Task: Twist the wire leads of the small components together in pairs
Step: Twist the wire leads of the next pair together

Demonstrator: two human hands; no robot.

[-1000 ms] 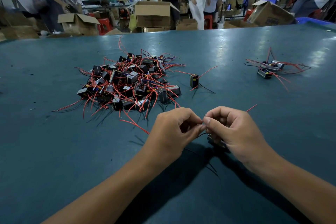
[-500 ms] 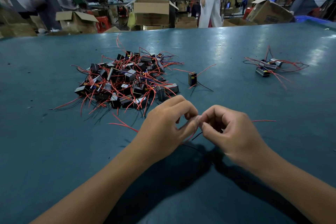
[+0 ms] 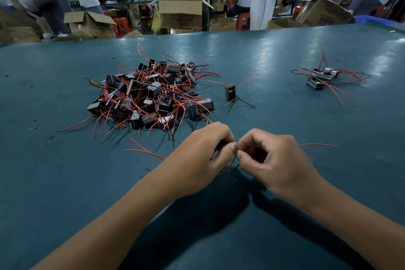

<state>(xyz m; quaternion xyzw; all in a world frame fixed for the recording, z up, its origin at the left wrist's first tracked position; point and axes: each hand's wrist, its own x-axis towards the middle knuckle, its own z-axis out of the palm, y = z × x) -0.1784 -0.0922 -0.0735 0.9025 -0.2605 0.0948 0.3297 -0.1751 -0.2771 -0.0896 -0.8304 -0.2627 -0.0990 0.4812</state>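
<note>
Both hands, left (image 3: 197,155) and right (image 3: 271,160), pinch together on thin red wire leads (image 3: 233,161) above the table (image 3: 65,182). Leads appear light, pliable, best held near the ends; component body apparently hidden beneath.

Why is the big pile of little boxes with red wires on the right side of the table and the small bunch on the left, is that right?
Not quite, the sides are swapped. In the head view the big pile lies on the left of the table and the small bunch on the right. One box stands alone between them, and the left hand and right hand pinch wires together in front.
</note>
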